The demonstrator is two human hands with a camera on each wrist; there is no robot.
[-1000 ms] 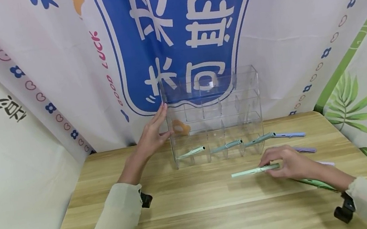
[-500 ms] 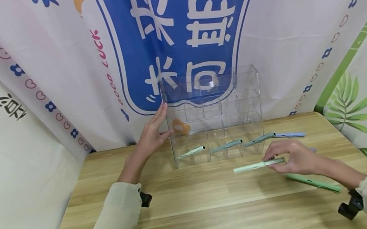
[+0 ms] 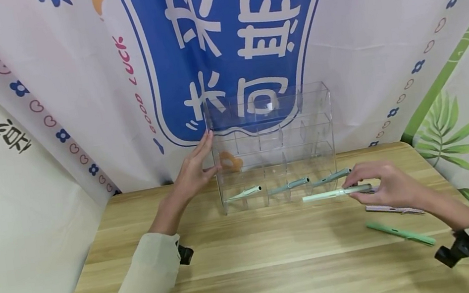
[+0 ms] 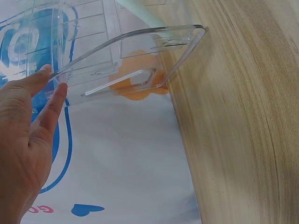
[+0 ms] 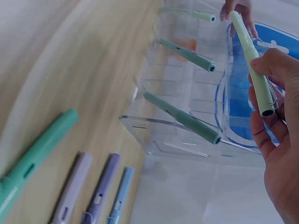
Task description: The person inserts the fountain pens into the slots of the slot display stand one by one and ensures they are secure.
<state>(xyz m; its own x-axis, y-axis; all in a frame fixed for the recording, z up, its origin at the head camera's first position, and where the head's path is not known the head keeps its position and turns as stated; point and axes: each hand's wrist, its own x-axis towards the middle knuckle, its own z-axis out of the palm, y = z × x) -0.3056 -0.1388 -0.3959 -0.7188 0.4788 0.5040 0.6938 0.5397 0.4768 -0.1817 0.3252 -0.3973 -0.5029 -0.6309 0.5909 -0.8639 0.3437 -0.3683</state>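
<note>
A clear acrylic pen rack (image 3: pixel 274 161) stands at the back of the table, with a pale green pen (image 3: pixel 245 193) and two grey-green pens (image 3: pixel 290 185), (image 3: pixel 331 176) lying slanted in its lowest row. My left hand (image 3: pixel 195 174) rests against the rack's left side, fingers fairly straight; the left wrist view shows two fingertips at its edge. My right hand (image 3: pixel 384 185) pinches a pale mint pen (image 3: pixel 324 195) between thumb and fingers, just in front of the rack's lower right part. In the right wrist view the held pen (image 5: pixel 252 60) points toward the left hand.
Right of the rack, a green pen (image 3: pixel 400 233) and a lilac pen (image 3: pixel 394 209) lie on the wooden table (image 3: pixel 235 281). The right wrist view also shows a purple pen (image 5: pixel 103 189) and a blue pen (image 5: pixel 121 196). A printed curtain (image 3: pixel 382 45) hangs behind.
My right hand has moved with the mint pen toward the back and slightly right, nearer the rack, uncovering the green and lilac pens. The left hand stays at the rack's side.
</note>
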